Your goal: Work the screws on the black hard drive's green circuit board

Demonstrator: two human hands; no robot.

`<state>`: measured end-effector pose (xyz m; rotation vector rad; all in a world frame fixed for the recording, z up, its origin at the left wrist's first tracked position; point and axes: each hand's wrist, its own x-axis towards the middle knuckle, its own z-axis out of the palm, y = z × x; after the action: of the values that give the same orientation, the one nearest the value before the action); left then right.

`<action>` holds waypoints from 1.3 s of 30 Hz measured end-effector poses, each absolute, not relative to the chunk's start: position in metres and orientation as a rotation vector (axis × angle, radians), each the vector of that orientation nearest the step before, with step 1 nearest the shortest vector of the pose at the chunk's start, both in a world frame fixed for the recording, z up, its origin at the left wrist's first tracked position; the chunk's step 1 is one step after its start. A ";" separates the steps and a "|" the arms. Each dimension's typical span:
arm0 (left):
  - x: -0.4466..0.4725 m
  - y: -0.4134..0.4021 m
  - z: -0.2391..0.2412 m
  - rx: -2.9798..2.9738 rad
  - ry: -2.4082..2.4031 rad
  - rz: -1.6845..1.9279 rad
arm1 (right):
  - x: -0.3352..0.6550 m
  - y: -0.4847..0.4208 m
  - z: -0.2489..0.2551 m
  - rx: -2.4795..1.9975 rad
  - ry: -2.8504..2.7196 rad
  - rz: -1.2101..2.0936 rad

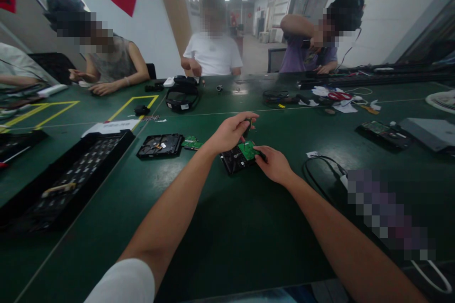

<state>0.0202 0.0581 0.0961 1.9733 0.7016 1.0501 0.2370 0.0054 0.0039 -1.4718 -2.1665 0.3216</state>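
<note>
A black hard drive (234, 159) with a green circuit board (248, 150) on top lies on the dark green table (220, 227) in front of me. My left hand (231, 132) hovers just above its far edge, fingers closed around a small dark tool, likely a screwdriver (248, 125). My right hand (273, 163) rests at the drive's right side, fingers pinched against the edge of the circuit board. To the left lie a second black hard drive (160, 145) and a loose green board (192, 142).
A long black tray (60, 180) sits at the left. A black cable (320, 170) curls at my right, and another drive (384, 133) and a grey box (430, 132) lie at the far right. Three people sit across the table, with headsets and cables between us.
</note>
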 end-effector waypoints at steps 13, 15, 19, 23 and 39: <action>0.015 0.059 0.101 2.011 0.638 0.981 | 0.236 0.005 0.005 -1.485 -2.162 0.313; 0.016 0.060 0.100 1.997 0.604 0.959 | 0.236 0.004 0.005 -1.491 -2.163 0.317; 0.018 0.061 0.098 1.990 0.671 1.024 | 0.237 0.005 0.005 -1.478 -2.175 0.313; 0.020 0.062 0.095 2.008 0.820 1.134 | 0.237 0.006 0.004 -1.467 -2.181 0.307; 0.014 0.059 0.102 1.947 0.605 0.932 | 0.237 0.005 0.004 -1.462 -2.174 0.310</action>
<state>0.0136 0.0592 0.1022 1.9471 0.6052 0.9317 0.2366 0.0046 0.0045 -1.4621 -2.1742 0.3100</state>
